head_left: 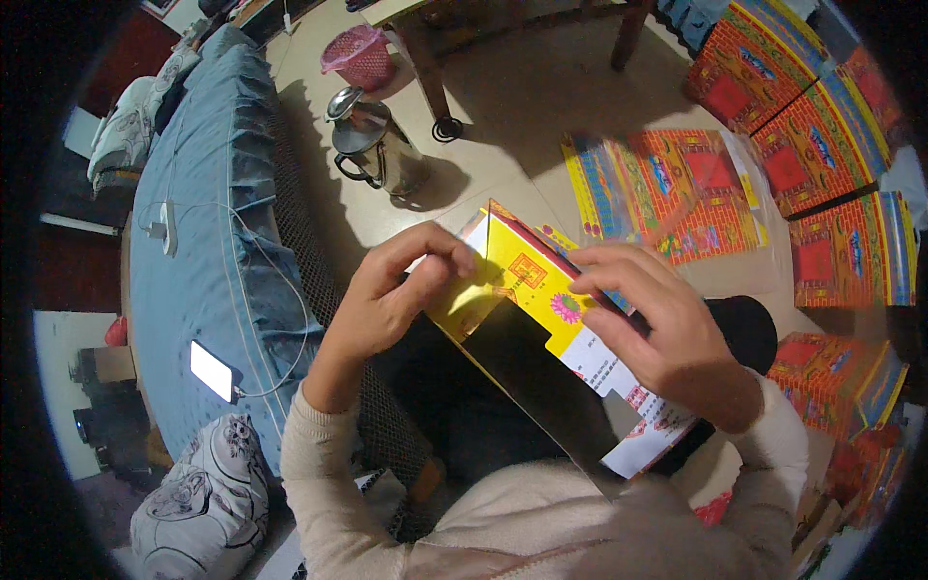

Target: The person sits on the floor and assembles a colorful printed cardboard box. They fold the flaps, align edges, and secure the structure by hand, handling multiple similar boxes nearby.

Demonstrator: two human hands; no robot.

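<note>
Over my lap is a thin cardboard box [523, 307], yellow and white with printing and a pink flower on its panels. It lies at a slant, and a long dark area shows along its near left part. My left hand [391, 295] is closed at its far left corner, thumb and forefinger pinching the yellow flap there. Across the right side rests my right hand [667, 333], with its fingers bent over the long edge and its thumb on the printed panel. The undersides of the fingers are hidden.
Flat printed red and yellow cardboard [677, 193] lies on the floor ahead. Several similar boxes [822, 155] stand at the right. A metal kettle [377, 145] and a pink basket [360, 58] are at far left. On the blue sofa [193, 261] lies a lit phone [214, 371] with a cable.
</note>
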